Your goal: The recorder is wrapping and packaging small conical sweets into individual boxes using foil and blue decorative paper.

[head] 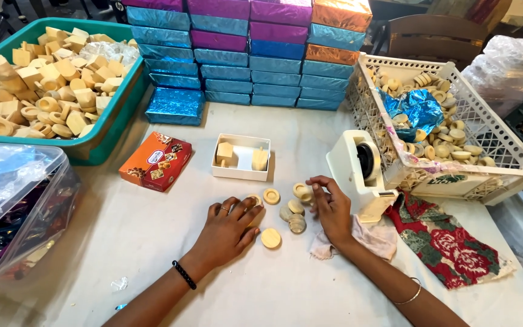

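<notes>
My left hand (228, 227) lies palm down on the white table cover, its fingertips over a small round wooden disc (255, 200). My right hand (331, 206) pinches a pale wooden ring (302, 192) between thumb and fingers. Loose wooden discs lie between the hands: one (271, 195) near the box, a small stack (295, 218), and one (270, 238) nearest me. A small open white box (241, 158) behind them holds two wooden blocks.
A teal tray (107, 130) of wooden blocks sits at the left, a white lattice basket (503, 154) of wooden rings at the right. Stacked shiny foil-wrapped boxes (243, 54) line the back. An orange carton (155, 161), a white tape dispenser (358, 169), a floral cloth (449, 242) and a clear bin (13, 206) surround the hands.
</notes>
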